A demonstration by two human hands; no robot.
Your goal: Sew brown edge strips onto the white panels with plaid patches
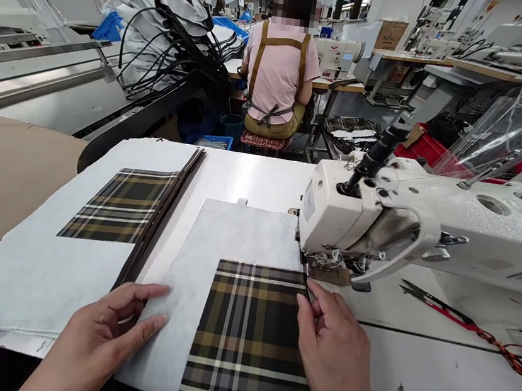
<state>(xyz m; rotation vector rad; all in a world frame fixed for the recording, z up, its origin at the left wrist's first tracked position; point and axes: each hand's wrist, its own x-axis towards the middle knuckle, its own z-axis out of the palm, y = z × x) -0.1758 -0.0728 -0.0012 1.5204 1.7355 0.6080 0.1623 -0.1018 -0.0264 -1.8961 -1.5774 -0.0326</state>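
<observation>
A pale fabric panel (170,336) lies on the white sewing table with a plaid piece (247,340) on its right part. My left hand (103,335) pinches the panel's left edge between thumb and fingers. At the plaid piece's upper right edge, my right hand (337,351) has its thumb and index finger close together on the dark border. Just beyond those fingertips is the needle area of a white sewing machine (335,214), where the border runs up to the presser foot. The needle itself is hidden.
To the left lies a stack of pale panels (8,278) with a plaid piece and dark edging. Red-handled snips (459,318) rest right of the machine head. A person (281,65) sits ahead, back turned. Bundled pieces with black cords (166,38) stand back left.
</observation>
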